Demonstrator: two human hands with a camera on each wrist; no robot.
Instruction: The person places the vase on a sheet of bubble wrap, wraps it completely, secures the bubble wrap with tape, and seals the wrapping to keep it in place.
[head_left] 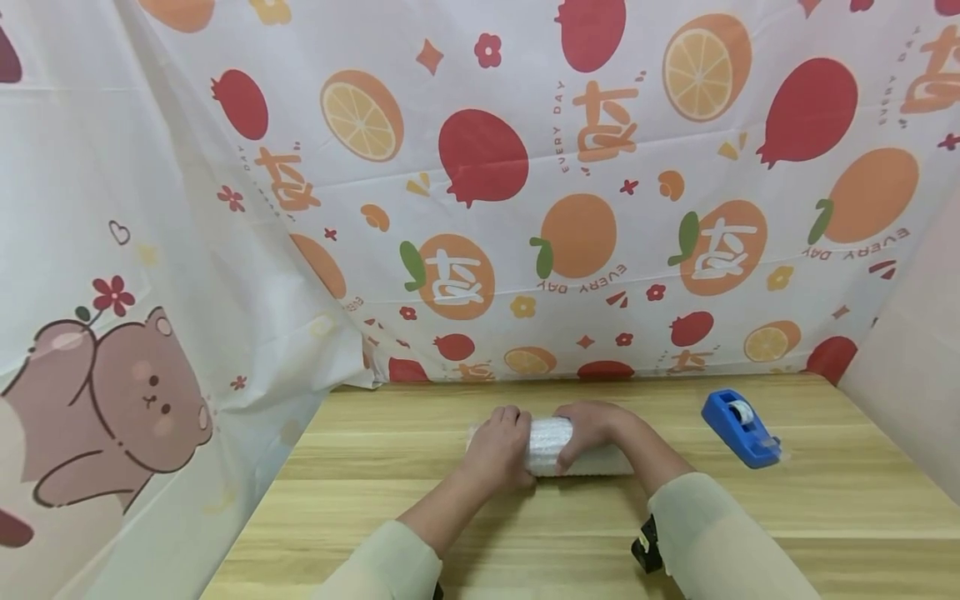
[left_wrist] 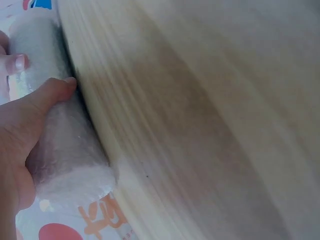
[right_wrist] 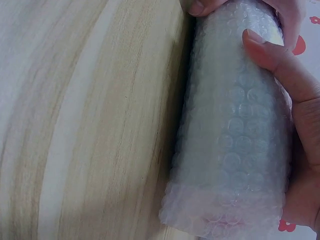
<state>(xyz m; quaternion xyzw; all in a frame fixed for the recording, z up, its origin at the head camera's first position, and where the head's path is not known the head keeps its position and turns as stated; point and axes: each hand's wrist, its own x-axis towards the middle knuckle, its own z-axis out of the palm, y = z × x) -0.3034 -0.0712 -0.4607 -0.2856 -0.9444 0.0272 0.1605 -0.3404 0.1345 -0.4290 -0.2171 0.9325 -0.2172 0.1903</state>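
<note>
A cylinder wrapped in clear bubble wrap (head_left: 549,446) lies on its side across the wooden table, its length running left to right. What is inside the wrap cannot be made out. My left hand (head_left: 501,450) grips its left part, with the thumb (left_wrist: 57,90) on the near side, low by the table. Around the right part my right hand (head_left: 596,429) holds on, the thumb (right_wrist: 265,52) laid over the top and the palm at the far side. Most of the right hand's fingers are hidden behind the roll. Loose wrap edges (right_wrist: 220,212) stick out at the right end.
A blue tape dispenser (head_left: 738,427) with a roll of tape stands on the table (head_left: 360,500), to the right of the hands. A white curtain (head_left: 517,225) printed with fruit hangs behind the table's back edge, and another with a bear (head_left: 150,392) hangs at the left.
</note>
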